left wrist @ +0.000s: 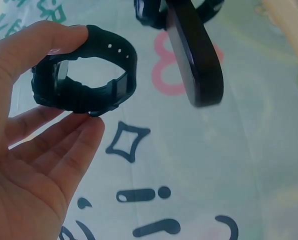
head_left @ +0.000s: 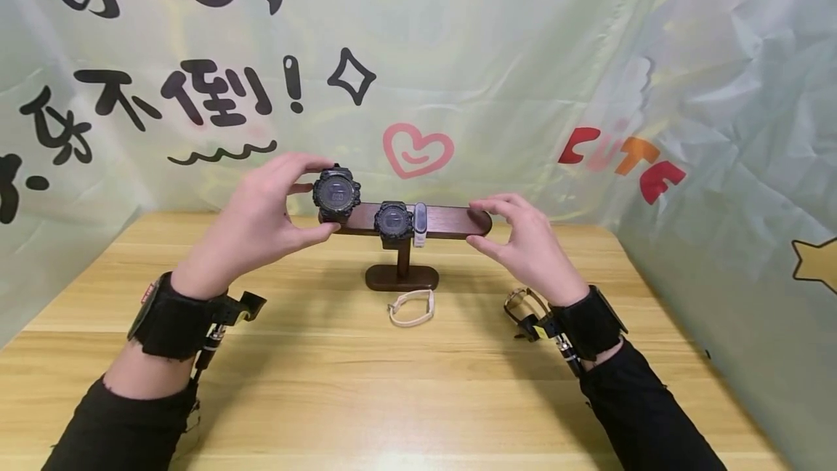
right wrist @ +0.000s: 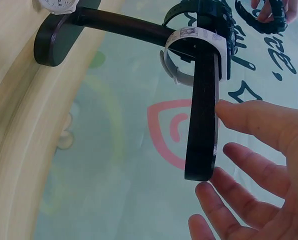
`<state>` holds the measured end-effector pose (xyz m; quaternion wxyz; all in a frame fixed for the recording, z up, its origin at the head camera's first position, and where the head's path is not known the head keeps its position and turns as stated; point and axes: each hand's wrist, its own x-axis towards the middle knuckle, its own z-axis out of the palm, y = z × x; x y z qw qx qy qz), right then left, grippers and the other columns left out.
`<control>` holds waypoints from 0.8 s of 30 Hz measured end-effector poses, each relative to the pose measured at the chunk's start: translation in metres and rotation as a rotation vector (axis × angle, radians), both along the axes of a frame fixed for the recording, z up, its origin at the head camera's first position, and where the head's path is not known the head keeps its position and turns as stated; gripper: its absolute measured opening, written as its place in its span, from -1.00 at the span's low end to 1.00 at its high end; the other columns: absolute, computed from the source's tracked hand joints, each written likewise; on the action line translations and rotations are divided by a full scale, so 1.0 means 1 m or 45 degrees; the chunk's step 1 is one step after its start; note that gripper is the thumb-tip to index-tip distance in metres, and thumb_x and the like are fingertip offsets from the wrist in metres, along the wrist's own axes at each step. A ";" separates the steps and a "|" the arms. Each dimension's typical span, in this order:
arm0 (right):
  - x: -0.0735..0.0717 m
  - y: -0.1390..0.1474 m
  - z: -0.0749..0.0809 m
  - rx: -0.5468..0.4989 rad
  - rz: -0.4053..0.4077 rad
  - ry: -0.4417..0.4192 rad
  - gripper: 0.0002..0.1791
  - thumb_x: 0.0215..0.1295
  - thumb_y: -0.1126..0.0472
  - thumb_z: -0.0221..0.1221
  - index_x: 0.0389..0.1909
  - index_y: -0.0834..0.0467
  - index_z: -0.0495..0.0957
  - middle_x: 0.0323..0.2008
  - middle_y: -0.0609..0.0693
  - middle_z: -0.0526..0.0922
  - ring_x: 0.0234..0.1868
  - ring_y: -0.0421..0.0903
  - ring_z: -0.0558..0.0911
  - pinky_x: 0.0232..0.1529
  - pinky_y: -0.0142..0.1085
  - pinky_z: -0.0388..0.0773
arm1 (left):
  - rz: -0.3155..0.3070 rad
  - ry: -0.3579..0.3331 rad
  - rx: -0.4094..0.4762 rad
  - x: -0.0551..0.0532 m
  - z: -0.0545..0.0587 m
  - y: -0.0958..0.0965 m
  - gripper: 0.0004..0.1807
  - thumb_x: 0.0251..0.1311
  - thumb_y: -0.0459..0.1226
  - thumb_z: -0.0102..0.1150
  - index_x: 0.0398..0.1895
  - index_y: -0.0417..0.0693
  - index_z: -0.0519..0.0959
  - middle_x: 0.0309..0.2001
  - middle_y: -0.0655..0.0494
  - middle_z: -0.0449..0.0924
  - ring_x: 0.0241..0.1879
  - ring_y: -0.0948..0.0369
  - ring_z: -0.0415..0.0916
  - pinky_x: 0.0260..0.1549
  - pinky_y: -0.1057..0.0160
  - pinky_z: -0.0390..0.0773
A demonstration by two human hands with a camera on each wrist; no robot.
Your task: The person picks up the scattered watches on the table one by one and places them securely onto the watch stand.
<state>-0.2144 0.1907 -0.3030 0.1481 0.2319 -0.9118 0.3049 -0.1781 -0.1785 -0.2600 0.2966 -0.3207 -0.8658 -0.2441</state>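
Note:
My left hand (head_left: 258, 220) pinches a black digital watch (head_left: 336, 193) between thumb and fingers, beside the left end of a dark brown watch stand (head_left: 458, 221). The left wrist view shows the watch's strap (left wrist: 131, 62) as a fastened loop, apart from the bar's end. A second black digital watch (head_left: 394, 221) is around the bar near its middle. Next to it sits a fitness band (head_left: 420, 218) with a white strap. At the bar's right end my right hand (head_left: 526, 242) has its fingers spread; whether the thumb touches the bar I cannot tell.
A pale-strapped watch (head_left: 412, 309) lies on the wooden table (head_left: 340, 398) before the stand's base (head_left: 402, 279). Another thin looped band (head_left: 516, 295), perhaps a watch, lies under my right wrist, partly hidden. A printed cloth (head_left: 510, 93) hangs behind the table.

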 end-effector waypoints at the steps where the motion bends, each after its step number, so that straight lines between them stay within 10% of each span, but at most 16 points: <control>1: 0.000 0.000 0.000 0.005 -0.001 -0.002 -0.44 0.32 0.19 0.50 0.33 0.15 0.64 0.30 0.16 0.61 0.36 0.17 0.57 0.33 0.12 0.52 | 0.014 -0.020 -0.003 0.000 0.001 -0.002 -0.20 -0.09 -0.46 0.68 0.30 -0.30 0.52 0.22 -0.16 0.64 0.23 -0.05 0.64 0.09 0.09 0.77; 24: -0.006 0.003 -0.003 -0.027 -0.029 -0.076 -0.42 0.35 0.19 0.47 0.36 0.20 0.61 0.23 0.15 0.63 0.22 0.12 0.61 0.33 0.10 0.60 | 0.201 -0.248 -0.109 -0.004 0.008 -0.031 -0.34 -0.09 -0.40 0.72 0.11 -0.18 0.58 0.07 -0.13 0.70 0.13 -0.14 0.68 0.16 -0.21 0.70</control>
